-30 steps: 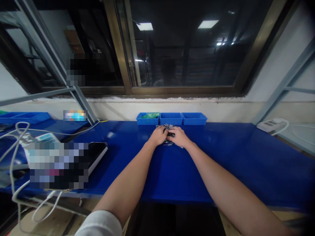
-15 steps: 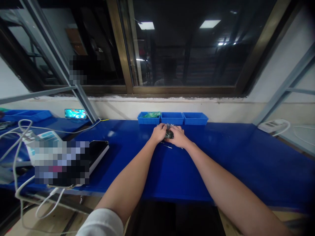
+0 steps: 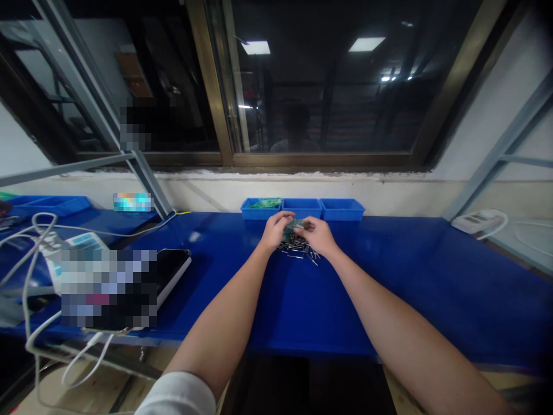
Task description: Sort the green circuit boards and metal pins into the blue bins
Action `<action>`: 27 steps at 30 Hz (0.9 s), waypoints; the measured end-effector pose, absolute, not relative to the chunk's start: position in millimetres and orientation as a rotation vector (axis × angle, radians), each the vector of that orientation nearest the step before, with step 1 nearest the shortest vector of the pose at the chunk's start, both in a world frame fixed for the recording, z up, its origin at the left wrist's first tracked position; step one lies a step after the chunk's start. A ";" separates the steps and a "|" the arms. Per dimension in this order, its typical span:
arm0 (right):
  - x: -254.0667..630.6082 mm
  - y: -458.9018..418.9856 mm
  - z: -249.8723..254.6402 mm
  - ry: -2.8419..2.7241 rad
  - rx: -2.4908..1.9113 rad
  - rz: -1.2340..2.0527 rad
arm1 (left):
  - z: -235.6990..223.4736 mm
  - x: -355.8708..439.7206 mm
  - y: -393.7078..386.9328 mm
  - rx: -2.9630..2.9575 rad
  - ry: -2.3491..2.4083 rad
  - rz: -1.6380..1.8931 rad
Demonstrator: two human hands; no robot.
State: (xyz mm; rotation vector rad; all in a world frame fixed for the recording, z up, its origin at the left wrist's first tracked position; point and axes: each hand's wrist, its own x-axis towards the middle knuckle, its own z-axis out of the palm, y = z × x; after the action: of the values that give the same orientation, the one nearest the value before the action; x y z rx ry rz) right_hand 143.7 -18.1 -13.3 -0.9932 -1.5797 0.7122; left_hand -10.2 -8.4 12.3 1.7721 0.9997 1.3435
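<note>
A small greenish see-through plastic bag (image 3: 295,226) is held between my two hands, just above the blue table. My left hand (image 3: 275,229) is closed on its left side. On the right side, my right hand (image 3: 318,235) pinches the bag between thumb and fingers. Under and in front of the bag lies a loose pile of thin metal pins (image 3: 298,246), several of them scattered toward me. The hands partly cover the pile, and whether pins are still inside the bag cannot be made out.
Three joined blue bins (image 3: 302,208) stand behind my hands; the left one holds a green plastic bag (image 3: 266,203). A dark device (image 3: 173,268) with white cables lies on the left of the blue table (image 3: 311,317). A power strip (image 3: 479,222) sits at far right.
My hands have lifted and opened apart slightly around the bag. The pile of pins, earlier mostly covered by the hands and bag, now shows on the table.
</note>
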 end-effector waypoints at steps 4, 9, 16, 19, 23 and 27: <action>148.7 -13.8 -11.9 -1.411 -1.008 0.595 | 11.4 -10.6 -7.7 1.816 0.978 1.283; 152.4 -19.6 -4.4 -1.381 -1.021 0.399 | 8.9 -11.2 -6.3 1.896 1.046 1.225; 151.4 -21.0 -5.1 -1.455 -1.051 0.393 | 4.7 -11.0 -3.6 1.967 1.133 1.282; 150.5 -17.7 -7.5 -1.445 -1.089 0.485 | 3.9 -9.6 -0.6 1.819 1.053 1.270; 148.6 -15.0 -10.2 -1.397 -1.029 0.741 | 3.1 -8.5 2.8 1.519 0.933 1.278; 146.6 -15.3 -10.8 -1.324 -1.061 0.900 | 3.4 -6.3 1.7 1.315 0.927 1.200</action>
State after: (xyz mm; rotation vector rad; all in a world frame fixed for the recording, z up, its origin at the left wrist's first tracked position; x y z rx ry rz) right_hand 146.6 -15.3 -10.8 -1.0611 -1.3245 0.8995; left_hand -6.3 1.7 3.4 1.3153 0.9269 1.2000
